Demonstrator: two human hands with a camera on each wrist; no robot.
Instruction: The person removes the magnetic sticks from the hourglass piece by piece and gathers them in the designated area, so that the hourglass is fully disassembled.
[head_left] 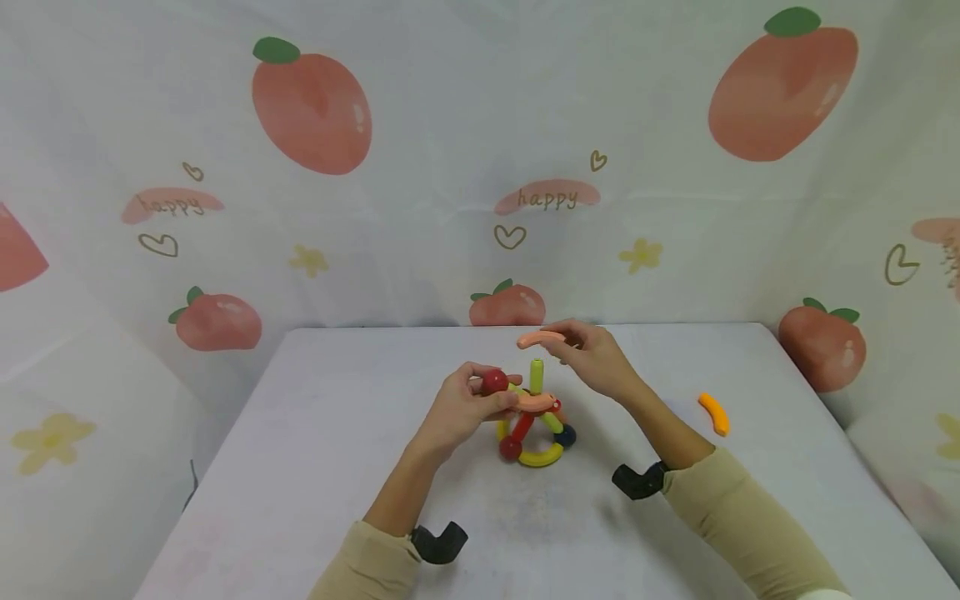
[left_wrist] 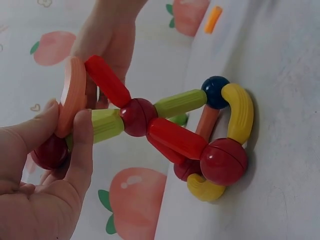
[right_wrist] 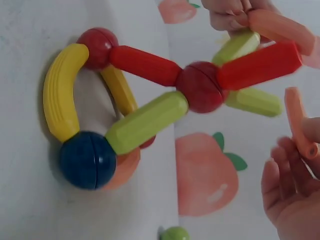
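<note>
A toy structure of magnetic balls and sticks stands on the table, with a red center ball (left_wrist: 139, 117) above a ring of curved yellow sticks (right_wrist: 61, 97), red balls and a blue ball (right_wrist: 87, 160). Straight red sticks (left_wrist: 176, 138) and lime-green sticks (right_wrist: 147, 122) branch from the center ball. My left hand (head_left: 467, 407) grips a red ball (head_left: 494, 382) at the end of an upper green stick, together with a curved salmon stick (left_wrist: 73, 97). Above and to the right, my right hand (head_left: 591, 354) pinches another curved salmon stick (head_left: 540, 338), held apart from the structure.
A curved orange stick (head_left: 714, 414) lies on the right side of the white table (head_left: 300, 467). A green ball (right_wrist: 175, 233) shows beyond the structure in the right wrist view. A fruit-print cloth (head_left: 420, 167) hangs behind the table.
</note>
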